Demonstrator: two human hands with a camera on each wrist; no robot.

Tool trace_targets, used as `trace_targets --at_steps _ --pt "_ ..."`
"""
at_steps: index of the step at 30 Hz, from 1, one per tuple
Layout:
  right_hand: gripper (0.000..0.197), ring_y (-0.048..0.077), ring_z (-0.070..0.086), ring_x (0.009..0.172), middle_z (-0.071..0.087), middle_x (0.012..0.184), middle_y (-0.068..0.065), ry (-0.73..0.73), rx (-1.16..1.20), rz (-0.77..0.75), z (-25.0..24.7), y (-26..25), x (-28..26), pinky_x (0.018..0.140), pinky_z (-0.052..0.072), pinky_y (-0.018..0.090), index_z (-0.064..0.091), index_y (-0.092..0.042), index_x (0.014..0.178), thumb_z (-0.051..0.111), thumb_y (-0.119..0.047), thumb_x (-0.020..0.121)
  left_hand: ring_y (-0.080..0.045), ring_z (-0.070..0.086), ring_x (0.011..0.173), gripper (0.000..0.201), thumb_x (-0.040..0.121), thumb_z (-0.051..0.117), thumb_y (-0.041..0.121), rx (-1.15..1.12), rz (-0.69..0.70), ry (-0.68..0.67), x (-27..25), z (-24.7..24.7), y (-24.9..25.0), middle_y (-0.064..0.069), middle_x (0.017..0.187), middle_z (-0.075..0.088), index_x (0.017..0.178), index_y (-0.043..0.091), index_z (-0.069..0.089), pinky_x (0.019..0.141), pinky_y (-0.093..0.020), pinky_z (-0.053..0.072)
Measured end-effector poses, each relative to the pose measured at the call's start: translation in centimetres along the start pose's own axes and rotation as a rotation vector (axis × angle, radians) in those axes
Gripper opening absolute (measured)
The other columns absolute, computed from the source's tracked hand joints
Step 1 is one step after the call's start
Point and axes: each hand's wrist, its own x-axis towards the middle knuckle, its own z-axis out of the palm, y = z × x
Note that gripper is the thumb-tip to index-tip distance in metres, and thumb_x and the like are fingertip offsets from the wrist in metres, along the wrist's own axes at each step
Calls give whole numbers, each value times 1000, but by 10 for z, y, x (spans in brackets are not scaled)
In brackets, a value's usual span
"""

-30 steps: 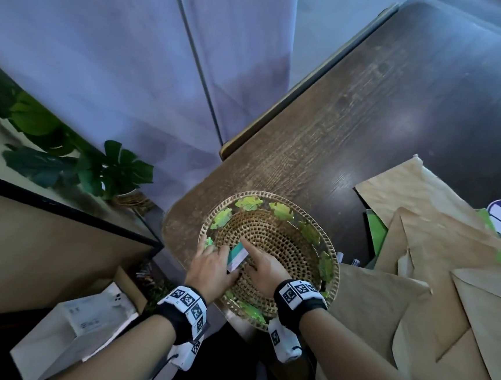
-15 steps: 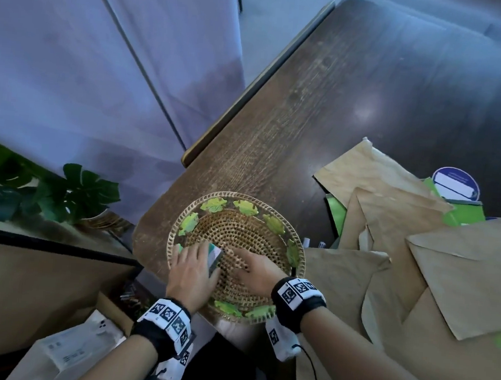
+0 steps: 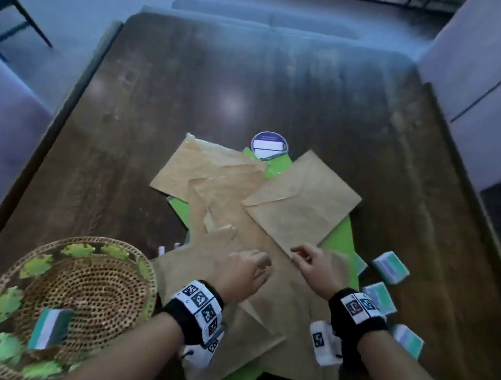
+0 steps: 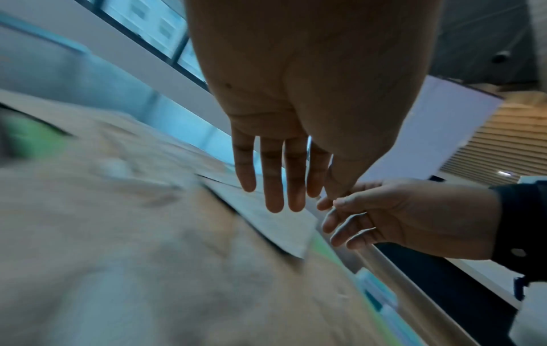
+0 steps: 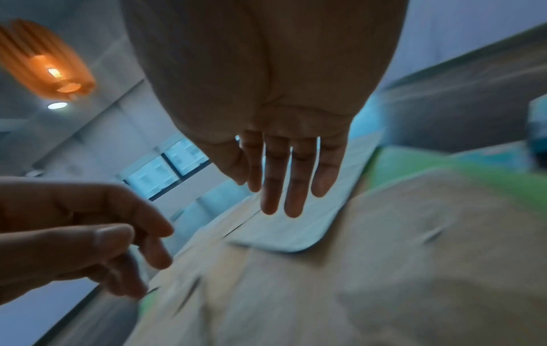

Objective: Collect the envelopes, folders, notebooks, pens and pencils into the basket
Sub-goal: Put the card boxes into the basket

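Note:
A round wicker basket (image 3: pixel 18 266) with green leaf trim sits at the table's near left; a small green-and-white striped notepad (image 3: pixel 51 328) lies inside it. Several brown paper envelopes (image 3: pixel 299 206) overlap on green folders (image 3: pixel 342 237) in the middle of the table. My left hand (image 3: pixel 248 273) hovers over the near envelopes, fingers straight and holding nothing (image 4: pixel 275 187). My right hand (image 3: pixel 312 263) hovers just to its right, fingers relaxed and empty (image 5: pixel 284 187). Several small teal notepads (image 3: pixel 391 267) lie at the right of the pile.
A round purple-and-white label (image 3: pixel 269 144) lies at the far edge of the pile. Two white pen ends (image 3: pixel 168 247) poke out under an envelope near the basket. The dark wooden table (image 3: pixel 253 78) stretches beyond, with pale seats at both sides.
Both hands have left the basket and moved right, over the envelope pile. The striped notepad they held now lies alone in the basket. The head view has swung right.

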Motion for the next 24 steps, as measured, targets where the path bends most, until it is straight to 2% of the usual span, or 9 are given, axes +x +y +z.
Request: trace_targets --at_steps 3,5,9,13,16,19,20,24 --pt "7 20 68 90 73 94 1 104 -43 168 -56 67 4 78 51 29 70 -19 96 65 -20 91 -19 63 94 24 97 53 37 -14 83 -72 60 32 49 4 105 67 113 22 62 80 -33 50" --pt "6 24 65 95 67 97 2 167 -88 277 -88 112 7 81 48 33 66 -20 95 63 -21 90 -19 63 95 24 97 54 36 -31 112 -131 101 58 80 3 106 67 114 21 63 79 -29 47" --pt "30 35 57 109 55 120 14 218 -180 475 -127 184 15 92 44 37 60 -13 116 64 -25 88 -24 64 96 27 96 55 38 -15 130 -233 174 106 126 0 110 66 114 20 63 81 -34 51" --pt "53 35 53 120 45 134 15 155 -139 615 -129 219 23 98 44 39 48 -10 135 65 -32 90 -28 62 98 29 97 54 37 41 130 -279 223 146 152 -6 113 56 114 16 60 83 -41 52" --pt "49 32 55 116 46 131 14 116 -86 648 -125 237 28 96 44 38 51 -7 130 66 -33 90 -30 59 108 33 98 50 34 93 115 -305 252 172 163 -9 118 54 124 14 55 87 -39 49" --pt "37 27 57 109 49 124 11 116 -5 592 -121 247 31 94 44 33 59 -13 124 69 -27 90 -31 56 114 47 97 52 33 119 78 -363 269 191 164 -11 126 52 139 16 44 92 -41 48" --pt "35 25 58 106 50 122 10 126 22 578 -121 249 30 93 44 32 59 -15 121 70 -25 90 -30 56 113 47 95 54 34 126 69 -375 272 195 163 -11 124 52 138 16 45 91 -41 48" --pt "30 18 57 97 53 111 3 159 91 500 -119 253 23 86 46 30 56 -19 107 75 -22 84 -26 57 106 43 84 70 35 54 52 -354 276 197 155 -8 116 55 116 13 52 90 -38 48"
